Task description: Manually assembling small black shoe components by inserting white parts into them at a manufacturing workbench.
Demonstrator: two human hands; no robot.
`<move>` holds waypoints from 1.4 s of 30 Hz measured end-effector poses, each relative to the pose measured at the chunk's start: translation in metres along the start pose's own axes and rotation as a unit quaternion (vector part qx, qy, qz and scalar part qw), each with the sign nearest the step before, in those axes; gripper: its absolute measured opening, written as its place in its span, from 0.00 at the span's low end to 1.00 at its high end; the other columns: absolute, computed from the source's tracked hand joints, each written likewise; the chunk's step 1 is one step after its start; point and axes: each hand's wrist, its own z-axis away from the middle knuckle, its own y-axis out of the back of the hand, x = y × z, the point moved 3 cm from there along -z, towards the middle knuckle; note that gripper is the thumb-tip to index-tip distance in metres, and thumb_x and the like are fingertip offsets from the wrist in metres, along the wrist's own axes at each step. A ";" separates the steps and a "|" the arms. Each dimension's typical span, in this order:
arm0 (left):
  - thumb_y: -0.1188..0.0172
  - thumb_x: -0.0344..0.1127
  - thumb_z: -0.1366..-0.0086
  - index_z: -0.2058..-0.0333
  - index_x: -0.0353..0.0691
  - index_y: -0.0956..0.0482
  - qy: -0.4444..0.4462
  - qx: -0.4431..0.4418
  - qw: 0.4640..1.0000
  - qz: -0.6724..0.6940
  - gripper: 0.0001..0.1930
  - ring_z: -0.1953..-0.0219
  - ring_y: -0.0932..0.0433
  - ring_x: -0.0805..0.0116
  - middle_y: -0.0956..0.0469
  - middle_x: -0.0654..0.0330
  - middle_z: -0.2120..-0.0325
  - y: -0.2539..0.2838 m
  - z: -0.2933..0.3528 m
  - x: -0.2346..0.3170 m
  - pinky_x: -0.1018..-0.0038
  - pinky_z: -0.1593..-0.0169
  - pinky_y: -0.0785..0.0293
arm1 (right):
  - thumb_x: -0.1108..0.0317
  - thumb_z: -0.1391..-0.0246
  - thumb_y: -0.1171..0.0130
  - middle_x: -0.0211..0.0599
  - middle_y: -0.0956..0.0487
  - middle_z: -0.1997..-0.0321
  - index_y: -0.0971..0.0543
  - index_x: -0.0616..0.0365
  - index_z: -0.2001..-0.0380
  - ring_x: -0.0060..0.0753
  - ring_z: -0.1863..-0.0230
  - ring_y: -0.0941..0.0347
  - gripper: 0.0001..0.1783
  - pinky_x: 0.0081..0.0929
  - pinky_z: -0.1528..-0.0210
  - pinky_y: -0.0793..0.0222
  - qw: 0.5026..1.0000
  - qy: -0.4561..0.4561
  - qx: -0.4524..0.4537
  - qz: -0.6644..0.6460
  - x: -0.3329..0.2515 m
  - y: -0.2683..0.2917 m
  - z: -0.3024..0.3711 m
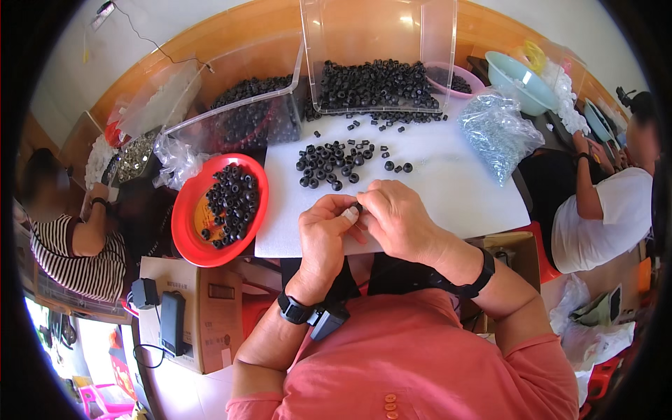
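Observation:
Over the near part of the white tabletop (434, 210), my left hand (326, 229) and my right hand (400, 218) meet with fingertips pinched. Between them shows a small black part (358, 207), mostly covered by the fingers, so its exact shape cannot be made out. Just beyond my hands lies a loose pile of black round pieces with holes (329, 164), with small black cylinders at its far side. A few black pieces (398, 167) sit apart to its right. At my left, an orange-red oval basin (183, 220) holds many black rings.
Clear plastic bins (378, 110) (234, 115) heaped with black parts stand at the back. A bag of clear beads (500, 133) lies far right, near a pale green basin (521, 84) and pink bowl (478, 85). Co-workers sit on both sides. A cardboard box (206, 308) stands lower left.

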 end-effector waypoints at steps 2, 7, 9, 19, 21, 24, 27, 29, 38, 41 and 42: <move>0.44 0.21 0.35 0.61 0.25 0.24 0.001 -0.003 1.000 0.000 0.06 0.74 0.23 0.69 0.21 0.54 0.69 -0.002 0.001 0.002 0.76 0.70 0.25 | 0.75 0.61 0.40 0.41 0.29 0.72 0.32 0.57 0.72 0.47 0.71 0.31 0.12 0.41 0.68 0.36 1.000 -0.022 0.004 0.006 -0.004 0.000 0.004; 0.45 0.21 0.35 0.61 0.25 0.23 -0.011 0.025 1.000 -0.012 0.06 0.70 0.22 0.69 0.20 0.54 0.68 0.001 -0.004 -0.001 0.75 0.66 0.23 | 0.74 0.61 0.39 0.41 0.29 0.72 0.32 0.57 0.72 0.46 0.72 0.31 0.13 0.40 0.68 0.35 0.994 -0.074 0.058 0.056 -0.006 -0.019 0.005; 0.44 0.23 0.35 0.60 0.25 0.22 -0.006 0.027 1.000 -0.003 0.07 0.69 0.22 0.70 0.20 0.54 0.67 0.001 -0.005 -0.003 0.76 0.66 0.24 | 0.73 0.61 0.39 0.40 0.29 0.73 0.33 0.57 0.71 0.45 0.74 0.31 0.14 0.39 0.70 0.35 0.989 -0.095 0.066 0.092 -0.002 -0.024 0.006; 0.44 0.29 0.32 0.62 0.26 0.21 0.057 -0.066 0.989 -0.121 0.09 0.81 0.27 0.73 0.20 0.56 0.74 -0.002 -0.001 0.006 0.78 0.78 0.31 | 0.71 0.60 0.38 0.38 0.30 0.77 0.34 0.56 0.71 0.44 0.78 0.31 0.14 0.38 0.74 0.35 0.994 -0.063 0.044 0.074 0.003 -0.008 0.012; 0.44 0.28 0.33 0.65 0.27 0.20 0.054 -0.056 0.993 -0.091 0.08 0.84 0.28 0.74 0.21 0.57 0.77 0.000 0.000 0.005 0.79 0.80 0.33 | 0.72 0.60 0.38 0.39 0.29 0.76 0.34 0.57 0.71 0.46 0.77 0.30 0.15 0.40 0.75 0.34 0.995 -0.090 0.033 0.035 0.002 -0.009 0.011; 0.43 0.28 0.33 0.66 0.28 0.21 0.067 -0.052 0.992 -0.097 0.08 0.84 0.29 0.74 0.22 0.58 0.78 -0.001 0.002 0.009 0.79 0.81 0.34 | 0.73 0.60 0.38 0.41 0.28 0.76 0.34 0.58 0.71 0.49 0.77 0.28 0.15 0.42 0.75 0.33 0.989 -0.139 0.022 -0.042 0.000 -0.008 0.010; 0.43 0.28 0.33 0.66 0.28 0.21 0.067 -0.051 0.992 -0.099 0.08 0.84 0.29 0.74 0.22 0.58 0.79 -0.001 0.002 0.007 0.79 0.81 0.34 | 0.74 0.60 0.38 0.42 0.28 0.76 0.35 0.58 0.71 0.51 0.77 0.27 0.15 0.44 0.76 0.33 0.985 -0.158 0.028 -0.061 0.003 -0.014 0.013; 0.43 0.28 0.33 0.66 0.28 0.21 0.068 -0.043 0.991 -0.103 0.08 0.85 0.29 0.74 0.22 0.58 0.79 -0.001 0.005 0.008 0.79 0.81 0.35 | 0.74 0.60 0.38 0.42 0.27 0.77 0.35 0.58 0.72 0.50 0.78 0.27 0.15 0.43 0.77 0.33 0.989 -0.138 0.025 -0.049 0.003 -0.015 0.012; 0.43 0.28 0.35 0.66 0.27 0.20 0.056 -0.036 0.988 -0.139 0.07 0.85 0.30 0.74 0.22 0.57 0.78 -0.005 0.008 0.009 0.79 0.81 0.35 | 0.69 0.61 0.35 0.39 0.28 0.78 0.35 0.55 0.75 0.45 0.79 0.27 0.17 0.39 0.79 0.33 0.993 -0.082 0.079 0.032 -0.006 -0.019 0.014; 0.42 0.28 0.36 0.66 0.27 0.20 0.048 -0.037 0.988 -0.140 0.08 0.82 0.27 0.73 0.21 0.56 0.77 0.000 0.010 0.010 0.79 0.80 0.34 | 0.69 0.60 0.35 0.39 0.27 0.76 0.33 0.56 0.72 0.46 0.77 0.26 0.16 0.40 0.77 0.32 0.990 -0.116 0.070 0.031 -0.007 -0.015 0.017; 0.42 0.28 0.36 0.66 0.27 0.20 0.047 -0.041 0.988 -0.141 0.08 0.82 0.27 0.73 0.21 0.56 0.77 0.001 0.012 0.015 0.79 0.80 0.34 | 0.69 0.59 0.36 0.39 0.26 0.74 0.32 0.56 0.70 0.46 0.76 0.26 0.15 0.41 0.74 0.32 0.990 -0.126 0.041 -0.036 -0.007 -0.011 0.017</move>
